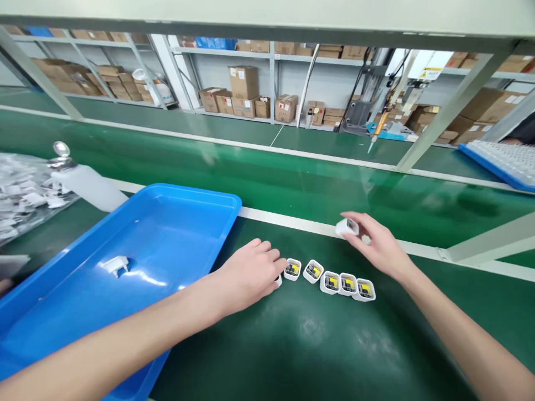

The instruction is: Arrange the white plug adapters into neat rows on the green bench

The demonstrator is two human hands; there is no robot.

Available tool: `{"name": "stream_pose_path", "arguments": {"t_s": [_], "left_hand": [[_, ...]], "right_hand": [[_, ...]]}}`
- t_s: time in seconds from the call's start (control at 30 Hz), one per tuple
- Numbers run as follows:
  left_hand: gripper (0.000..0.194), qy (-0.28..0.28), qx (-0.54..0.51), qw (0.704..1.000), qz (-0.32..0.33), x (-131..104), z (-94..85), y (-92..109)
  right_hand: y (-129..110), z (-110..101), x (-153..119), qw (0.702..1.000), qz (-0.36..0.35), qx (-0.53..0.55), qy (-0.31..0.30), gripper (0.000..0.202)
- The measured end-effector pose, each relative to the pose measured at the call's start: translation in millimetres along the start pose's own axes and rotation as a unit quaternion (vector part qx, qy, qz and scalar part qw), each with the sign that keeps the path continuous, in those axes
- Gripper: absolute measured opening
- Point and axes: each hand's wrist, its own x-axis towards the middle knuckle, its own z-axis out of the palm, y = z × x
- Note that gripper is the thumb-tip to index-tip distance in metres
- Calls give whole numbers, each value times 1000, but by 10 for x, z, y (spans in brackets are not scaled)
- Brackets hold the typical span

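Holding one small white charger housing in the fingertips of your right hand, you keep it lifted just above the green mat, near the white strip that edges the conveyor belt; the housing's open end faces right; your grip is a narrow pinch of thumb and fingers around it.

Item, row: five white housings lie on the mat between your two hands, open faces up, each showing a yellow and dark part inside; the three on the right touch one another, the two on the left sit slightly apart.

Item, left hand: it rests palm down at the left end of the row, fingers loosely curled, fingertips touching or just beside the first housing; a further white piece peeks from under the fingers; whether you grip it cannot be told.

Item, blue tray: it sits left of your left hand, holding a single white plug piece.

Item, beyond the tray: a white bottle with a metal cap, and a clear bag of small white parts.

Item, far right: a blue tray of white parts.

Item, background: shelves of cardboard boxes.
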Motion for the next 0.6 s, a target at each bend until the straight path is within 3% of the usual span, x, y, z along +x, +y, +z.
{"name": "stream_pose_path", "arguments": {"t_s": [0.13, 0.23, 0.4, 0.53, 0.6], "left_hand": [[14, 60, 17, 998, -7, -103, 44, 169], [22, 86, 38, 996, -6, -138, 130, 341], [28, 137, 21, 990, -21, -153, 344, 679], [34, 120, -31, 991, -49, -278, 379, 779], [53, 79, -84, 993, -30, -411, 380, 747]], "right_hand": [[-618, -140, -781, 988, -114, -4, -104, 31], [-885, 44, -1189, 983, -149, -75, -79, 33], [-858, 382, -1368, 981, -88, -169, -37, 49], [-753, 232, -1376, 985, -58, -112, -115, 82], [-719, 90, -1361, 977, -76, -85, -182, 94]]}}
